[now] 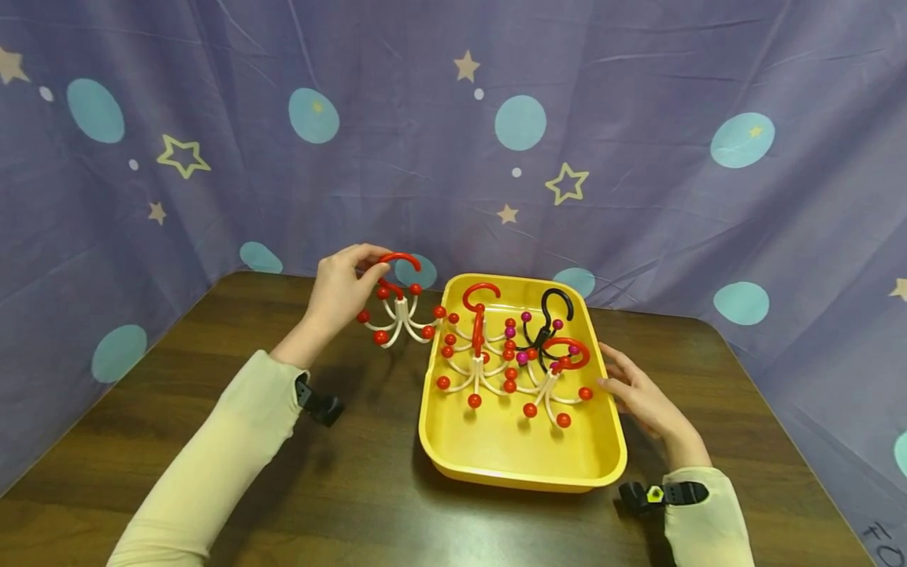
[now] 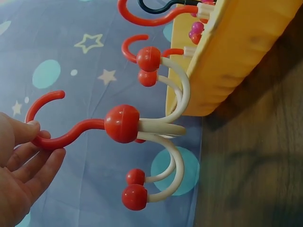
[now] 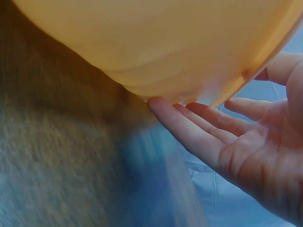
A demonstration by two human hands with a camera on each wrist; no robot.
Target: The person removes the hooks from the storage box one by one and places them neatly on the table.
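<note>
My left hand [image 1: 340, 285] pinches the red hook end of a multi-arm hanging hook [image 1: 401, 310], whose curved white arms end in red balls. It hangs in the air just left of a yellow plastic tub [image 1: 520, 476], above the table. In the left wrist view, thumb and fingers meet on the hook's red curve [image 2: 66, 139]. My right hand [image 1: 641, 400] touches the tub's right side, its fingers fairly straight against the outer wall [image 3: 137, 71] and the thumb near the rim. Inside the tub lie several similar red-and-white hooks [image 1: 478, 339] and a black one [image 1: 543, 337] with purple balls.
The tub stands on a dark wooden table [image 1: 340, 472]. Behind and beside the table hangs a purple-blue curtain [image 1: 411, 157] with stars and dots. A black strap with a small device [image 1: 319, 402] sits on the left wrist, another [image 1: 662, 494] on the right.
</note>
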